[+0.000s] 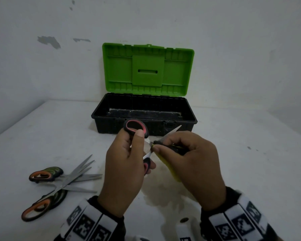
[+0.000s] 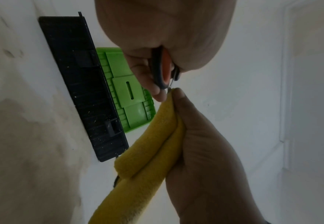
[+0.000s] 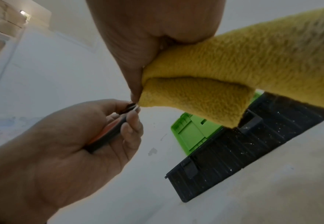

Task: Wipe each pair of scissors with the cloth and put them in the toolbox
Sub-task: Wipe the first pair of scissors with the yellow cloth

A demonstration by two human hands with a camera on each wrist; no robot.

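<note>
My left hand (image 1: 127, 164) grips the black and pink handles of a pair of scissors (image 1: 135, 126), held up in front of the toolbox. Its blade tip (image 1: 176, 129) points up and right. My right hand (image 1: 189, 159) pinches a folded yellow cloth (image 1: 170, 168) around the blades near the pivot. In the left wrist view the cloth (image 2: 145, 154) hangs down from those fingers, and the orange-lined handle (image 2: 164, 68) sits in my left palm. In the right wrist view the cloth (image 3: 205, 92) meets the scissors (image 3: 117, 128). The toolbox (image 1: 144, 115) stands open, its black tray showing nothing inside.
Two more pairs of scissors with orange and black handles (image 1: 43, 174) (image 1: 42, 206) lie crossed on the white table (image 1: 250, 162) at the front left. The green lid (image 1: 148, 68) stands upright against the wall. A damp stain marks the table below my hands.
</note>
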